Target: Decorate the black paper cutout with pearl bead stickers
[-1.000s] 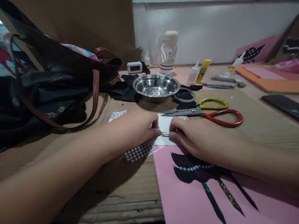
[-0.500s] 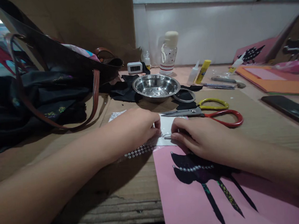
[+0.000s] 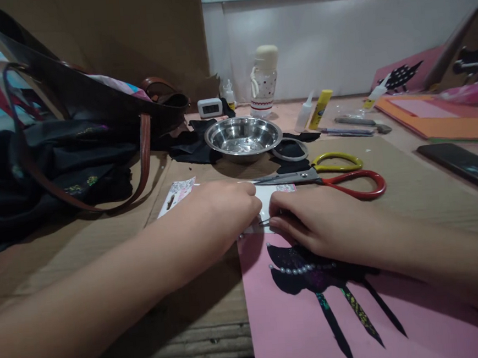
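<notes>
My left hand point(image 3: 219, 211) lies curled on a white sticker sheet point(image 3: 270, 197), pressing it to the cardboard-covered table. My right hand point(image 3: 321, 222) pinches thin metal tweezers point(image 3: 266, 220) whose tips point at the sheet right beside my left fingers. Below my hands lies a pink sheet point(image 3: 300, 323) with a black cut-out shape point(image 3: 308, 273) on it, crossed by a row of small pearls point(image 3: 302, 268). The pearl rows seen earlier under my left hand are hidden.
Red-and-yellow-handled scissors point(image 3: 338, 176) lie just behind my hands. A steel bowl point(image 3: 243, 137), a tape ring point(image 3: 289, 150), glue bottles and a drink bottle point(image 3: 263, 80) stand further back. A dark bag with brown straps point(image 3: 73, 131) fills the left. A phone point(image 3: 464, 167) lies right.
My view has shifted slightly. My left hand has slid over the pearl rows, hiding them. My right hand with the tweezers stays at the sheet.
</notes>
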Available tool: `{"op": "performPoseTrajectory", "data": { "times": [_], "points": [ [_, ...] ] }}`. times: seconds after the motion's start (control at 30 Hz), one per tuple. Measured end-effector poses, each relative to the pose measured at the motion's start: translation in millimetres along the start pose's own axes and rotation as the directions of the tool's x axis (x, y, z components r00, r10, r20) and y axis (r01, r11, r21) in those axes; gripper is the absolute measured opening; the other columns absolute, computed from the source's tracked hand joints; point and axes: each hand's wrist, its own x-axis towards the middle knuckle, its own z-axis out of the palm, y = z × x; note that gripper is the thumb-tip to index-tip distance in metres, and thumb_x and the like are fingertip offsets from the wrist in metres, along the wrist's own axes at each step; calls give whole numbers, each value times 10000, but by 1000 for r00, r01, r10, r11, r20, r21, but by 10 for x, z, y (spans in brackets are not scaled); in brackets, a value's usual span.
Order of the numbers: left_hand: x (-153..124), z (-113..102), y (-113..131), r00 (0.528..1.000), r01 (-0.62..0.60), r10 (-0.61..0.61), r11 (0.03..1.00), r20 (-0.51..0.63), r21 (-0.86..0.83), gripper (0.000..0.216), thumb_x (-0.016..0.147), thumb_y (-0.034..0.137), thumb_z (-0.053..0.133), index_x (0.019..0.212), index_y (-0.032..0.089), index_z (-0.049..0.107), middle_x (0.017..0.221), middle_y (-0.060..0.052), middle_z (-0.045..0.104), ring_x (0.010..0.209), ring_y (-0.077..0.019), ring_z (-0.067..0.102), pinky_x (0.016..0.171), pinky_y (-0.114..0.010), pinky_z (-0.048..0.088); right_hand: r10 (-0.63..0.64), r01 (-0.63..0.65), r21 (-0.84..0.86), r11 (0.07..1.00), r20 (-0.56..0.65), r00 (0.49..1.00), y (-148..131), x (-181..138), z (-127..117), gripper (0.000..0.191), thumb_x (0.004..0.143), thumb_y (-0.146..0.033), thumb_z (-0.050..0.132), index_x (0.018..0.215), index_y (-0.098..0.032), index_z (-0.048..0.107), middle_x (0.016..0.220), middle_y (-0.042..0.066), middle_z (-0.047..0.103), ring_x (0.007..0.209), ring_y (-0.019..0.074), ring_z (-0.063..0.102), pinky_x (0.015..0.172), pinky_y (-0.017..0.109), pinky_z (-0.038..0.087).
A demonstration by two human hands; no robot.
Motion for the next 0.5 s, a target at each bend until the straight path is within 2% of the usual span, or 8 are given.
{"op": "performPoseTrajectory", "data": {
  "times": [0.07, 0.17, 0.33, 0.5],
  "points": [
    [6, -60, 86, 992, 17, -29, 995, 124, 101, 140, 811, 95, 609, 878, 170, 706, 892, -52, 673, 741, -206, 631, 574, -295, 372, -6, 6, -3, 1000, -2, 1000, 4, -1, -3, 163, 957, -340, 475, 878, -221, 553, 839, 34, 692, 715, 192, 605, 615, 292, 347],
    [23, -129, 187, 980, 6, -39, 985, 193, 170, 129, 808, 105, 587, 869, 164, 683, 880, -57, 665, 711, -211, 625, 524, -310, 323, -16, 16, -1, 1000, -8, 1000, 0, 3, -8, 162, 954, -334, 478, 881, -215, 561, 838, 43, 692, 729, 196, 606, 620, 291, 349],
    [43, -136, 206, 981, -42, 1, 977, 192, 209, 192, 827, 58, 520, 896, 145, 677, 871, -87, 663, 718, -225, 641, 497, -306, 311, -8, 8, -10, 1000, 0, 1000, -32, 13, -19, 181, 962, -325, 463, 873, -205, 565, 841, 55, 696, 724, 200, 605, 617, 293, 348],
    [49, -101, 149, 985, -50, 18, 982, 174, 182, 190, 832, 49, 534, 897, 139, 687, 874, -90, 682, 731, -219, 645, 522, -292, 349, -13, 13, -12, 1000, 0, 1000, -36, 15, -16, 198, 974, -334, 453, 888, -202, 573, 840, 58, 699, 726, 198, 606, 615, 292, 340]
  ]
}}
